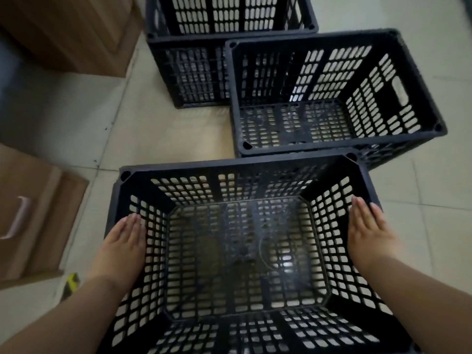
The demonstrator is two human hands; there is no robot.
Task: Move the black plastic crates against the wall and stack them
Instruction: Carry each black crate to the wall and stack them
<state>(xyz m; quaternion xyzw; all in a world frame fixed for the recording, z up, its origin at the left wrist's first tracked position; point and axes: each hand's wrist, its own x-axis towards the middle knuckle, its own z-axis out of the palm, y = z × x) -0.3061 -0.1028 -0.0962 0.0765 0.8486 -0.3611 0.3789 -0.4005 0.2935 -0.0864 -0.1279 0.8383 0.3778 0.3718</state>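
Note:
Three empty black perforated plastic crates are on the tiled floor. The nearest crate [237,162] fills the lower middle of the view. My left hand [125,241] lies flat on its left rim, fingers straight and together. My right hand [367,228] lies flat on its right rim in the same way. Neither hand is curled around the rim. A second crate [334,146] stands just beyond, touching the nearest one's far right corner. The third crate [229,34] stands farther back at the top, partly behind the second.
Wooden cabinets stand on the left: one [76,34] at the top left, another with a pale handle [38,213] at the lower left. A small yellow-and-black object [71,279] lies beside my left forearm. Pale floor tiles [434,200] stretch to the right.

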